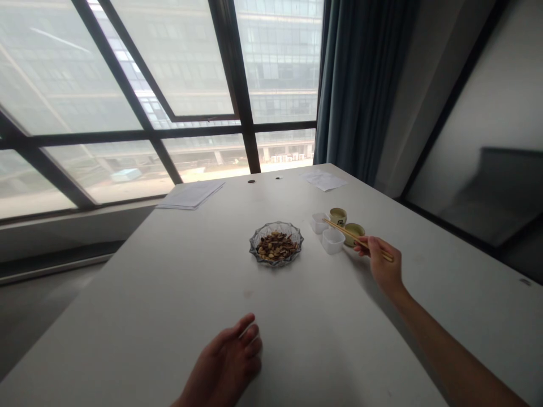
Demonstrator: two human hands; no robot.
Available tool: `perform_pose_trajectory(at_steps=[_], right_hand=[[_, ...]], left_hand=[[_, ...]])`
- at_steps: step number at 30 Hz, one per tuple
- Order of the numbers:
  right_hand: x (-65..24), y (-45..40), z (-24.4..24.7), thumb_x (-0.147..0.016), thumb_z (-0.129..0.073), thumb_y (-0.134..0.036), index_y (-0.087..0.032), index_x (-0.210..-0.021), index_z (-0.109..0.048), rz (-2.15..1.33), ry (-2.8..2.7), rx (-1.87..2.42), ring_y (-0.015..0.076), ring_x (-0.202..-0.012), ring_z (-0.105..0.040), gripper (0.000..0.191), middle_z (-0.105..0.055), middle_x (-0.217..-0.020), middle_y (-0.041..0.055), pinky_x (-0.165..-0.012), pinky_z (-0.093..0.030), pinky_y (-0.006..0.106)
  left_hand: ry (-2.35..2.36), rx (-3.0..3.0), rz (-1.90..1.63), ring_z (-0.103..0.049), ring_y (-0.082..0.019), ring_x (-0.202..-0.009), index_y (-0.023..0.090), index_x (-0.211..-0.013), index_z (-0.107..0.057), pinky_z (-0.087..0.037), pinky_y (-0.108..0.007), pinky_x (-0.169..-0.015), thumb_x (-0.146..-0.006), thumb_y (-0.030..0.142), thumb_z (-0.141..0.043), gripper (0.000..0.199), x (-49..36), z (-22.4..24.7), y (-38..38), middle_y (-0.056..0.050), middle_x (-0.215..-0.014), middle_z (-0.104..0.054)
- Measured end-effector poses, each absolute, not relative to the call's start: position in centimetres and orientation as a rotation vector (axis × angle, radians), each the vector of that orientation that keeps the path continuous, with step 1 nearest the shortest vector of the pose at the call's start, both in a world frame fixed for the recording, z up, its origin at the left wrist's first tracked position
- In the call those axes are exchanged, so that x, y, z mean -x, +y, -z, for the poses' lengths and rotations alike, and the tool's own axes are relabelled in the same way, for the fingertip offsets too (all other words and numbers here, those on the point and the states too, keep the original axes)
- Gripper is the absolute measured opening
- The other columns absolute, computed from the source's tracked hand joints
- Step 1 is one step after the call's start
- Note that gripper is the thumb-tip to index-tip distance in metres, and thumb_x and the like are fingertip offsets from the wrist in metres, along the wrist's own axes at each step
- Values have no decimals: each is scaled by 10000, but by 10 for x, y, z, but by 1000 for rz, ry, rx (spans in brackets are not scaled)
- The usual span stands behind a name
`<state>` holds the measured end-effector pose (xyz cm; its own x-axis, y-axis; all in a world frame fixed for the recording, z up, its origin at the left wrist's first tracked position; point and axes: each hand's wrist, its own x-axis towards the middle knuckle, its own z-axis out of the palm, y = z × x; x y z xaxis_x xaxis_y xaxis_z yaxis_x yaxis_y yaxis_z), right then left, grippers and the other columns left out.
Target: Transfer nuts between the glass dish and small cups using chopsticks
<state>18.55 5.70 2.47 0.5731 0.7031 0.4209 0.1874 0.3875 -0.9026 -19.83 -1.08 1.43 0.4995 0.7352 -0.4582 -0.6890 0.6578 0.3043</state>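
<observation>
In my right hand (386,265) is a pair of wooden chopsticks (348,233), slanting away to the left. Their tips are at the farther clear plastic cup (319,227); whether they grip anything is too small to tell. A second plastic cup (333,244) stands nearer, below the chopsticks. Beside them are two olive-green teacups: one (338,213) with a dark character on its side, and another (355,227) partly behind the chopsticks. My left hand (227,362) rests at the near side, fingers loosely curled, holding nothing. Beyond it, a faceted glass bowl (253,250) holds mixed brown and pale seeds or nuts (276,246).
Everything stands on a white table (169,282). White paper sheets (190,195) lie at its far left, and more paper (324,180) at the far right. Two small round spots or holes (251,181) show near the far edge. Windows and a blue curtain (360,85) are behind.
</observation>
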Motion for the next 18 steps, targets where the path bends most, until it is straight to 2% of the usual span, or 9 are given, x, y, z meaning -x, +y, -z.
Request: perform_pose_trajectory(at_steps=[9, 18], right_hand=[[-173, 43, -34, -961, -620, -432, -151, -933, -758, -424, -980, 1039, 199, -694, -695, 314, -746, -815, 78, -649, -563, 341], [-133, 27, -30, -1016, -528, -411, -176, -957, -742, -730, -1293, 959, 226, -803, -707, 322, -753, -901, 96, -702, -564, 356]], left_hand=[[588, -72, -851, -487, -117, -642, 158, -971, -632, -366, -247, -562, -755, 132, -779, 262, 201, -11, -10, 21, -780, -554], [590, -78, -859, -484, -121, -642, 159, -966, -639, -364, -246, -559, -755, 134, -773, 251, 198, -14, -10, 18, -776, -553]])
